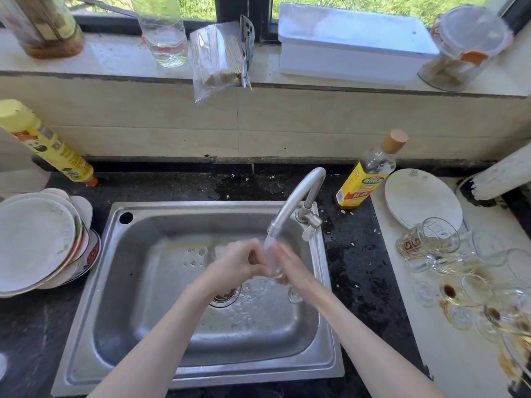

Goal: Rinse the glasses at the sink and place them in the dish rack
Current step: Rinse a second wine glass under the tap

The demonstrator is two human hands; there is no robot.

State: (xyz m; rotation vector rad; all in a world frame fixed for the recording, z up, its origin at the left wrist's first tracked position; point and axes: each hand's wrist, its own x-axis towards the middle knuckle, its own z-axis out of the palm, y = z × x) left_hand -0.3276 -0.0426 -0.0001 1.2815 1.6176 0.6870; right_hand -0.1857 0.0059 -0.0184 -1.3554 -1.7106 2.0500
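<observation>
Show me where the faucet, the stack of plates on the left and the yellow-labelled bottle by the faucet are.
faucet (298,193): head view, on the curved metal spout.
stack of plates (34,239): head view, on the face of the top plate.
yellow-labelled bottle (362,183): head view, on its yellow label.

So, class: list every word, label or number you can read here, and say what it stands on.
Yellow-labelled bottle by the tap: Chinese characters on a green band and below it, too blurred to read.
Yellow bottle at left: printed label with a code square, too small to read.
Stained glass: dark marks, unreadable.
Nothing else carries text.
</observation>
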